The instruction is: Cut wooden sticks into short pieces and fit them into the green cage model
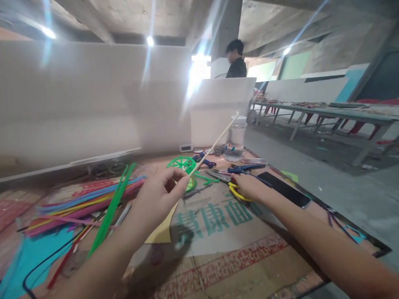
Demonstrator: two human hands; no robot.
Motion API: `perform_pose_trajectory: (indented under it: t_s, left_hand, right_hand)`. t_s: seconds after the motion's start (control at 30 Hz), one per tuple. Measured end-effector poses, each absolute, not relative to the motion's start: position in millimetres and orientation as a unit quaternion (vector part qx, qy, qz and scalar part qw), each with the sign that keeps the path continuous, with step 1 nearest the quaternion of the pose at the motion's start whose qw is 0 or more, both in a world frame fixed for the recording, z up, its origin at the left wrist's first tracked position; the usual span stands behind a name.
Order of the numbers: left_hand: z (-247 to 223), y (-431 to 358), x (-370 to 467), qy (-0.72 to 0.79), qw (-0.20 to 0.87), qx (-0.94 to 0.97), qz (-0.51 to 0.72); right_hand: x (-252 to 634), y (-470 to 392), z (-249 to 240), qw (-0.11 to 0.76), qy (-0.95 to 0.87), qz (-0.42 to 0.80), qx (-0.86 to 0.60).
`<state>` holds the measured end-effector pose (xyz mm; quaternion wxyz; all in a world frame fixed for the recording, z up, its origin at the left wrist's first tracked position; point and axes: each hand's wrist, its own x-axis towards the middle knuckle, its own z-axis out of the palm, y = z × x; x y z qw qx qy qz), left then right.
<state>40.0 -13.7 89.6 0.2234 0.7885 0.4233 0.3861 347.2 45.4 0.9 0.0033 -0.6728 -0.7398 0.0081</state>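
The scissors (234, 192) are over the sheet (220, 222), under the right hand (248, 187). Just behind the scissors are the pliers (247, 168); farther behind stands the jar (239, 133). Right of the scissors lies the phone (283, 189). Left of them, the left hand (170, 186) holds a stick (215, 144); farther left lie the strips (85, 202).

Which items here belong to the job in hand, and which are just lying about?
Likely in the job:
- thin pale stick, held in the left hand
- yellow-handled metal scissors, at the right hand
- green spoked wheel, possibly

Apparently lying about:
- flat black phone
- clear white-lidded jar
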Motion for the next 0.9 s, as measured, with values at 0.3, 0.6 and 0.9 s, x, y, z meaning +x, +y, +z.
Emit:
perform_pose_trajectory:
  t_s: [0.3,0.6,0.9]
  left_hand:
    - [90,-8,34,0.408,0.288,0.751,0.431]
    - [80,-4,38,0.394,0.343,0.709,0.474]
    - [71,-5,40,0.417,0.383,0.729,0.386]
  right_hand:
    - [360,26,37,0.133,-0.753,0.104,-0.636]
    - [309,-10,31,0.397,-0.756,0.323,-0.407]
    - [285,-33,24,0.322,-0.76,0.44,-0.354]
